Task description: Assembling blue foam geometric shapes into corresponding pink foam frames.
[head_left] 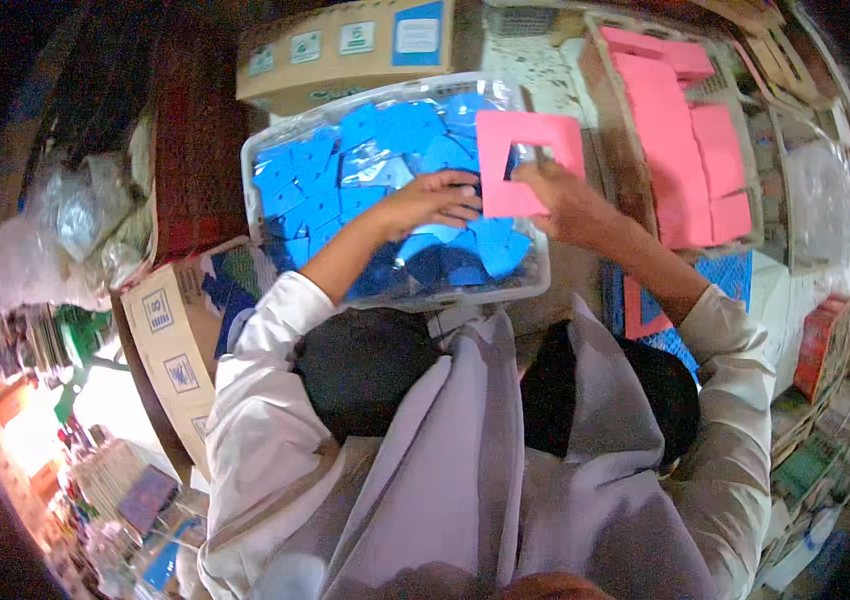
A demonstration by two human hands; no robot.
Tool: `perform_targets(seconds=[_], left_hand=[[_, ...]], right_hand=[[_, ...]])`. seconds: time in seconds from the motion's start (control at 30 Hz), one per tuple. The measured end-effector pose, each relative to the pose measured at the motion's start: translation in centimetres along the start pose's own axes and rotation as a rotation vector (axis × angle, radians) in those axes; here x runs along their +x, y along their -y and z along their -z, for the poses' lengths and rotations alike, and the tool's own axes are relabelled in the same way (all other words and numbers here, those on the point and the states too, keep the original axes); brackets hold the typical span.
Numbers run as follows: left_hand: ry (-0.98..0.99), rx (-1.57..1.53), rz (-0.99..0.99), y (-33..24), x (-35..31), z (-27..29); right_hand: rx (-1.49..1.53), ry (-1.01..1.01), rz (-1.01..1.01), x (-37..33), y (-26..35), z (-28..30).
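Note:
In my right hand (pixel 563 200) is a flat pink square piece (pixel 500 135) with a cut-out opening, gripped at its lower right part with the thumb over the opening's edge. My left hand (pixel 437 200) hovers over a clear plastic tub (pixel 247 180), its fingers loosely bent and apart beside the pink piece's left edge. Whether those fingertips touch the pink piece cannot be told. Many flat blue pieces (pixel 300 170) fill the tub, some in clear wrapping.
To the right of the tub stands a crate (pixel 635 165) with stacked pink pieces (pixel 660 140). A cardboard box (pixel 345 55) lies behind the tub, another cardboard box (pixel 170 335) at left. A blue mesh basket (pixel 725 280) sits near my right forearm. Clear plastic bags (pixel 80 225) crowd the far left.

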State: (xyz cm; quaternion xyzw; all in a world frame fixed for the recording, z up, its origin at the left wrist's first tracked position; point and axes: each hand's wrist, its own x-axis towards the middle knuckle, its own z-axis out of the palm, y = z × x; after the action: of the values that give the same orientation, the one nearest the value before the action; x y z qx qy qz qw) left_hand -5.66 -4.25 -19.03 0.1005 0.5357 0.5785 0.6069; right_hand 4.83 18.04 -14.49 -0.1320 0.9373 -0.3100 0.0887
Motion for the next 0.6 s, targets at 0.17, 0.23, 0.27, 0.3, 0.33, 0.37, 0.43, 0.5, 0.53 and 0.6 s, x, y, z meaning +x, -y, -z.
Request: perform_targets(seconds=[0.17,0.23,0.27,0.3,0.33,0.37,0.43,0.5,0.53,0.6], left_hand=[[-0.192,-0.088,-0.082,4.1,0.0,-0.3],[-0.259,-0.062,-0.17,5.3,0.3,-0.5],[-0.302,0.019,-0.203,5.3,0.3,-0.6],[-0.335,0.104,-0.232,5.3,0.4,-0.7],[-0.408,0.172,-0.259,5.7,0.5,-0.6],[-0.414,0.165,-0.263,5.5,0.2,-0.7],[-0.474,0.416,-0.308,4.4,-0.5,-0.9],[-0.491,0.552,-0.432,4.6,0.4,-0.6],[-0.554,0.565,-0.426,3.7,-0.3,-0.9],[-0.607,0.581,-0.386,3.4,-0.4,-0.9]], right_hand=[[-0.156,0.284,0.019,3.7,2.7,-2.2],[-0.22,0.352,0.022,5.5,2.7,-2.4],[-0.17,0.221,0.147,7.2,2.4,-2.3],[-0.118,0.087,0.26,8.8,2.0,-2.1],[-0.143,0.074,0.222,11.3,2.7,-1.6],[-0.168,0.058,0.18,14.0,3.5,-1.2],[-0.331,0.049,0.191,18.8,2.7,-2.3],[-0.358,0.01,0.219,21.2,1.8,-4.1],[-0.37,-0.018,0.261,21.9,2.1,-5.1],[-0.527,-0.072,0.218,22.0,3.0,-7.0]])
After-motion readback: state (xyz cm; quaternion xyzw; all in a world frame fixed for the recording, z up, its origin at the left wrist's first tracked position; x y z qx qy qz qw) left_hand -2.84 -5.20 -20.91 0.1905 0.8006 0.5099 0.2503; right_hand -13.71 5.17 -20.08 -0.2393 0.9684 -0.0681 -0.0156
